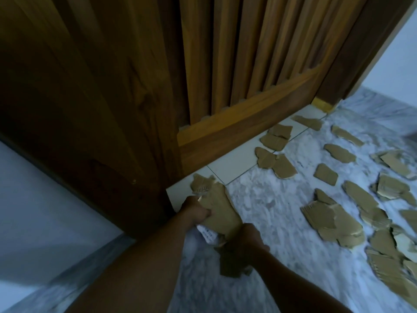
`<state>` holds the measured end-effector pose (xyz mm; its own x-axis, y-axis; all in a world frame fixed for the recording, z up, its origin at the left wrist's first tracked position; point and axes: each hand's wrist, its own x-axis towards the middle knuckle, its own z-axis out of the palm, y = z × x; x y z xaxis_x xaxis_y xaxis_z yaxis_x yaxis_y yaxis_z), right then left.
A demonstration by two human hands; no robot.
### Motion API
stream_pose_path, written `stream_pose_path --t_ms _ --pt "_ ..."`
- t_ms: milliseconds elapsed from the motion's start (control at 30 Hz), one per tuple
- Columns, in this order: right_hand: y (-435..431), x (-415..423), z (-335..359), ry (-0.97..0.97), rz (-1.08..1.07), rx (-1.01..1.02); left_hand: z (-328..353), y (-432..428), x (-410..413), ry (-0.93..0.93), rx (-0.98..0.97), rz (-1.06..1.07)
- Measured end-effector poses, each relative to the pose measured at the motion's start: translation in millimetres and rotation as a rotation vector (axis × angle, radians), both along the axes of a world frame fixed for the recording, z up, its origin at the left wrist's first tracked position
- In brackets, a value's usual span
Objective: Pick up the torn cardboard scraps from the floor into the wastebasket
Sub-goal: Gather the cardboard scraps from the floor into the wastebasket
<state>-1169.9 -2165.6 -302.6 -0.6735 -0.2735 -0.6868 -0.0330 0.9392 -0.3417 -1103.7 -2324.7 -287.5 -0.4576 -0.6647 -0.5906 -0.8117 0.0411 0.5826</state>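
Observation:
My left hand (195, 210) grips the left edge of a large brown cardboard scrap (220, 206) near the foot of the door. My right hand (244, 241) holds the lower end of that scrap together with smaller cardboard pieces (231, 265) hanging below it. A white printed label (208, 236) shows between the two hands. Several more torn cardboard scraps (334, 220) lie scattered over the marble floor to the right, and others (274, 163) lie along the door's bottom edge. No wastebasket is in view.
A dark wooden door (225, 86) with vertical slats stands directly ahead, its frame (90, 132) at the left. White wall (45, 199) sits at the lower left and far right. The floor is grey-white marble (270, 199) with pale tiles by the threshold.

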Motion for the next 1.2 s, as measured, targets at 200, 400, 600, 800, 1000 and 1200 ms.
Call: stream_pose_path --t_ms 200,400,600,800,1000,1200 --pt "37 -92 -14 0.167 0.029 0.060 17 -24 -38 0.123 -0.060 0.073" --pt "62 -123 -8 0.153 0.185 0.046 1 -32 -54 -0.096 -0.209 -0.059" --pt "56 -140 -28 0.077 0.122 0.022 -12 -44 -67 -0.295 -0.292 -0.218" --pt "51 -144 -39 0.094 0.166 0.020 -25 -47 -79 -0.374 -0.365 -0.344" --pt "55 -146 -21 0.066 0.030 0.002 -24 -12 -82 -0.273 -0.361 -0.381" --pt "94 -205 -18 0.270 -0.214 0.062 -30 11 -80 -0.268 -0.340 -0.471"
